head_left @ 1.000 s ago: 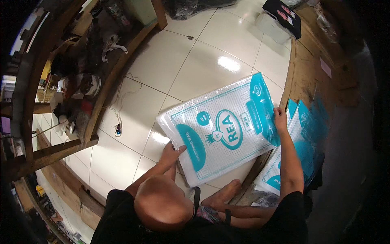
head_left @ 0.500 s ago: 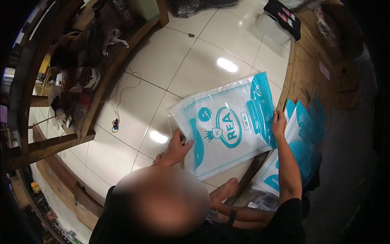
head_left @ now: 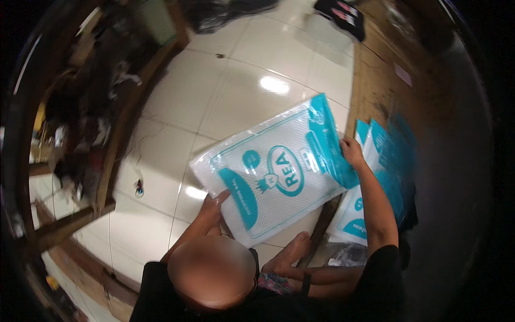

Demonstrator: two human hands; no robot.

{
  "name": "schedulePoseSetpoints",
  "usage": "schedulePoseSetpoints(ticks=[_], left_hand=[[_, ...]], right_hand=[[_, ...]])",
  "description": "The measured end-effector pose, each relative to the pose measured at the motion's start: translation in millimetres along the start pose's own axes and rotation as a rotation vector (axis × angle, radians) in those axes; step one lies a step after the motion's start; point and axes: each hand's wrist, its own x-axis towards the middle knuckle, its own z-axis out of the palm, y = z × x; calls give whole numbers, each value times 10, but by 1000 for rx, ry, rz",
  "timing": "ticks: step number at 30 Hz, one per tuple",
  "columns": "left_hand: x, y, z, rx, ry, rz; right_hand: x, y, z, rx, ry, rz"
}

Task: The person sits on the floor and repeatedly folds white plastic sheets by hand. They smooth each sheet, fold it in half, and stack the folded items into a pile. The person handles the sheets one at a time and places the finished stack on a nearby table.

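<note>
A large flat plastic pack (head_left: 268, 172), white with turquoise bands and a turquoise oval emblem, is held at a slant above the tiled floor. My left hand (head_left: 215, 203) is closed on its lower left edge, partly tucked behind or under it. At the opposite, turquoise end, my right hand (head_left: 351, 153) grips the edge with its fingers closed. Beside my right forearm, several similar white and turquoise packs (head_left: 348, 217) lie overlapping on a wooden surface.
A wooden shelf (head_left: 137, 99) with dark clutter stands at the left. A wooden board (head_left: 370, 80) runs along the right. Black cloth (head_left: 340, 16) lies on a clear container at the back. A small object with string (head_left: 139, 189) lies on the floor. My bare foot (head_left: 292, 252) is below the pack.
The pack has turned slightly, its left end now further out to the left. My left hand has closed on its edge from a looser hold. The whole view has shifted a little.
</note>
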Motion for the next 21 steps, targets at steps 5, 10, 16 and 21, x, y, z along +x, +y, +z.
schedulePoseSetpoints(ticks=[5, 10, 16, 21], left_hand=[[-1, -55, -34, -28, 101, -35], [34, 16, -180, -79, 5, -9], [101, 263, -97, 48, 27, -4], [253, 370, -362, 125, 105, -25]], right_hand=[[-245, -254, -215, -172, 267, -197], [-391, -403, -713, -50, 371, -264], [-92, -65, -1275, 21, 633, -135], [64, 662, -2633, -175, 759, 2]])
